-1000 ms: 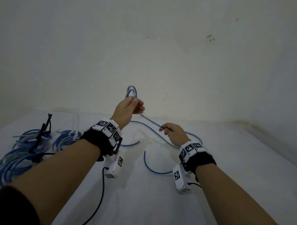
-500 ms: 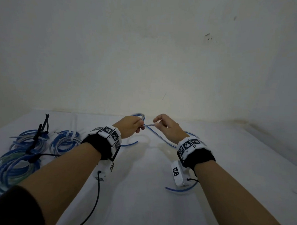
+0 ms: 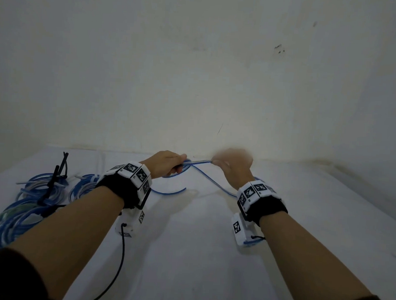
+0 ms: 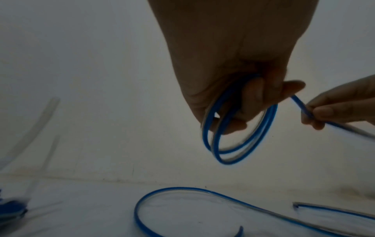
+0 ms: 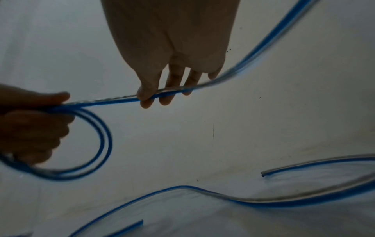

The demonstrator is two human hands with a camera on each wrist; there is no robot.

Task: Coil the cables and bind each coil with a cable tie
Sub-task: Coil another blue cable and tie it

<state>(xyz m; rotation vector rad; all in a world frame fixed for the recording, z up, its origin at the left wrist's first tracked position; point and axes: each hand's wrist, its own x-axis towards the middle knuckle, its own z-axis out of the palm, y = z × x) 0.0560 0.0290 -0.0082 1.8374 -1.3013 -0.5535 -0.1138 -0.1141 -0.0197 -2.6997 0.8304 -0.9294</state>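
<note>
My left hand grips a small coil of blue cable, two loops hanging below its curled fingers. From the coil a straight stretch of cable runs right to my right hand, which pinches it between thumb and fingers. Both hands hover above the white table near the back wall. The cable's loose remainder snakes over the table below the hands, one free end lying left of centre.
Several bound blue cable coils lie at the table's left edge, with black cable ties sticking up from them. A black cord hangs from my left wrist unit. The wall stands close behind the hands.
The left hand came down from its raised position to table height. The right hand rose to meet it, then slid right along the cable, drawing a straight stretch between the hands.
</note>
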